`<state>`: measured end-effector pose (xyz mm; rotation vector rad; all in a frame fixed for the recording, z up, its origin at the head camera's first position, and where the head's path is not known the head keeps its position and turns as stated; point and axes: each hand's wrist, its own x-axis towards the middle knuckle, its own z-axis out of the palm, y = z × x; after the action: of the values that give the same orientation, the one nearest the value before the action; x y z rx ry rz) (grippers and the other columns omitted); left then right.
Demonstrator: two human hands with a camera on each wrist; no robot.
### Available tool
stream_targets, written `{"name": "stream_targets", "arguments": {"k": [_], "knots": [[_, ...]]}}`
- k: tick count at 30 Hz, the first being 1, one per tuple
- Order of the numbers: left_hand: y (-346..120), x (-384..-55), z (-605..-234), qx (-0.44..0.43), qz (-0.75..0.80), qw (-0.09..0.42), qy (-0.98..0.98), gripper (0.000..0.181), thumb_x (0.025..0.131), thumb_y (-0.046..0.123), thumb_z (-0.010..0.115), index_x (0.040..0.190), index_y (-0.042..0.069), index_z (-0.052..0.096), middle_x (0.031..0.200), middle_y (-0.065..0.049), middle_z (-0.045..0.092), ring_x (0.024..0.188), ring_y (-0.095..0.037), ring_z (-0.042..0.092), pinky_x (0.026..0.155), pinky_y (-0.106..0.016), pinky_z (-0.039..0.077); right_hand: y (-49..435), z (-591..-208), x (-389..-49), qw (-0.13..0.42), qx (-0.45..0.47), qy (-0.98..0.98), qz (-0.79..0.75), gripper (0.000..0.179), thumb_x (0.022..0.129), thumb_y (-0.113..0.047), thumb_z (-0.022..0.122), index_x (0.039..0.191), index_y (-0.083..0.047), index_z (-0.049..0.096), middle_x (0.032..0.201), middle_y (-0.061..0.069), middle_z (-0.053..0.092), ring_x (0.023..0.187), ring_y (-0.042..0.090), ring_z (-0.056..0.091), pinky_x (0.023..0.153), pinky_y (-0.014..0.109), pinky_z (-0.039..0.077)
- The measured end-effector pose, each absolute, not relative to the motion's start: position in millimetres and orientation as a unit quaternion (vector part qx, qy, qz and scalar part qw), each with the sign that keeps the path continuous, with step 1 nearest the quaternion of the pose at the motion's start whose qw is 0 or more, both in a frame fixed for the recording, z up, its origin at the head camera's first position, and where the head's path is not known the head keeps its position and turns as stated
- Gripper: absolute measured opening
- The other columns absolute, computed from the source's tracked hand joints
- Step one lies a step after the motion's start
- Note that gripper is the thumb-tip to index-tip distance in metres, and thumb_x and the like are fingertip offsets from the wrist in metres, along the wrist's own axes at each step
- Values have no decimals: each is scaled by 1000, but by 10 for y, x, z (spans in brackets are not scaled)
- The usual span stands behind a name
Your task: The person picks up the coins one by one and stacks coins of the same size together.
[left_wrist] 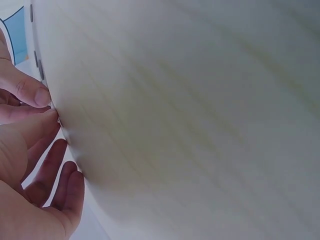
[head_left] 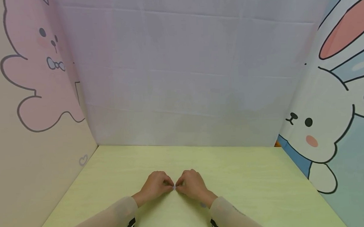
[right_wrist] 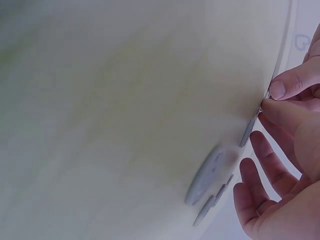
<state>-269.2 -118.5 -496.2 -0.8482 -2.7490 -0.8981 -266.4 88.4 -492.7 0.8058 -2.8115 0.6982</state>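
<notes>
Near the middle of the table, my left hand (head_left: 155, 185) and my right hand (head_left: 193, 185) meet fingertip to fingertip. Between them is a small pale lilac piece (head_left: 174, 187), pinched by thumb and forefinger of each hand close to the tabletop. Most of it is covered by the fingertips, so its kind cannot be told. In the left wrist view the other fingers of the left hand (left_wrist: 40, 175) are bent near the surface. Likewise, in the right wrist view, the lower fingers of the right hand (right_wrist: 285, 165) are loosely curled beside flat grey pieces.
A flat grey oval piece (head_left: 203, 204) lies on the yellow-green table (head_left: 247, 178) under my right wrist. The right wrist view shows this grey piece (right_wrist: 206, 175) larger, with several smaller ones around it. A white cloth wall (head_left: 180, 76) closes the back; printed panels flank both sides.
</notes>
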Motion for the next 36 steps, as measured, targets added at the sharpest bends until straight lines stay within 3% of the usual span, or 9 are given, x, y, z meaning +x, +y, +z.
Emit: {"name": "stream_targets", "arguments": {"k": [36], "knots": [[-1385, -2635, -5008, -284, -296, 48, -911, 6, 85, 18, 90, 86, 19, 85, 82, 16, 74, 78, -1, 63, 75, -26, 51, 682, -4921, -2531, 63, 253, -932, 250, 6, 84, -24, 92, 82, -23, 86, 85, -14, 73, 81, 5, 56, 79, 28, 45]]}}
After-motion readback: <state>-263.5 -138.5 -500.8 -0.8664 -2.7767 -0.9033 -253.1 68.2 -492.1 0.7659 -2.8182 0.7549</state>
